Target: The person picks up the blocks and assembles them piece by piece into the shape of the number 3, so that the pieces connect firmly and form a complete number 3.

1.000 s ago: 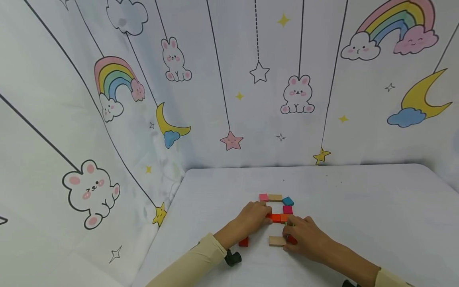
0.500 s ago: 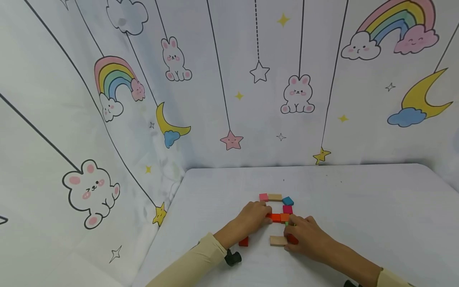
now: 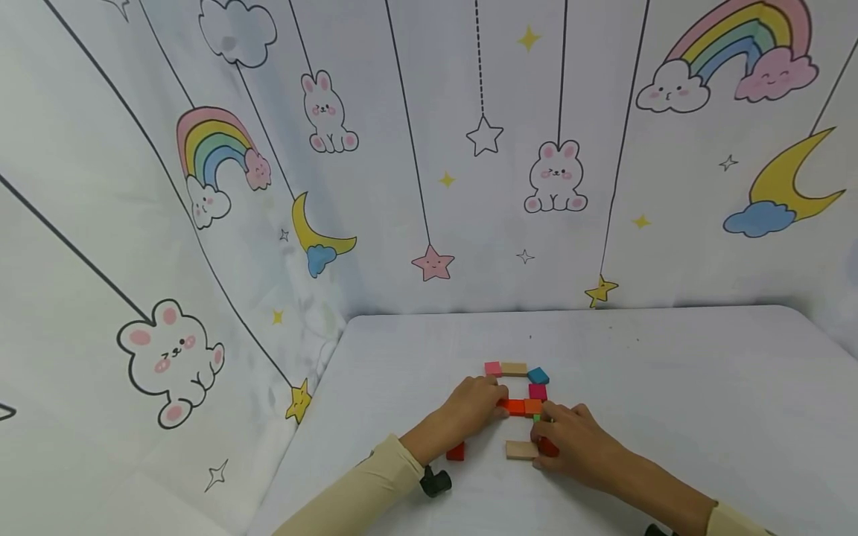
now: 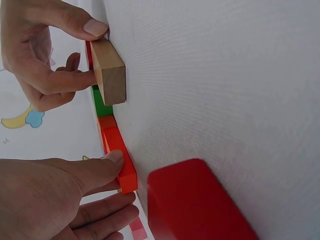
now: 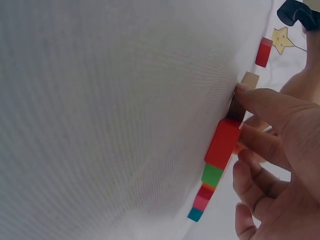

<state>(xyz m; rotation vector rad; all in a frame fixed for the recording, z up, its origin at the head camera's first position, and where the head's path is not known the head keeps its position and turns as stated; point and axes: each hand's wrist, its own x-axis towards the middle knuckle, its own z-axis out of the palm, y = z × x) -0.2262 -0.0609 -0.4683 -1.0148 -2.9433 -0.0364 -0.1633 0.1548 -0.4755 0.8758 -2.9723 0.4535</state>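
In the head view, several small blocks lie on the white table. My left hand [image 3: 472, 402] pinches the left end of an orange-red block [image 3: 515, 407] between thumb and fingers, plainest in the left wrist view, where that block [image 4: 120, 155] touches an orange one [image 4: 106, 122]. My right hand [image 3: 579, 447] grips the end of a plain wooden block [image 3: 520, 450], thumb on the near side and a finger on the far side. A red block [image 5: 222, 144] touches the wooden one's right end, partly hidden by that hand. Beyond the red one sits a green block [image 5: 212, 175].
Behind the hands lie pink [image 3: 492, 369], tan [image 3: 515, 369], blue [image 3: 539, 375] and crimson [image 3: 538, 391] blocks. A separate red block [image 3: 456, 451] lies beside my left forearm, near a black wrist strap piece [image 3: 436, 482]. Patterned white cloth walls [image 3: 402, 186] rise behind and left.
The wooden block has shifted slightly to the right along with my right hand, and closer to the red block's side. My left hand has stayed where it was.
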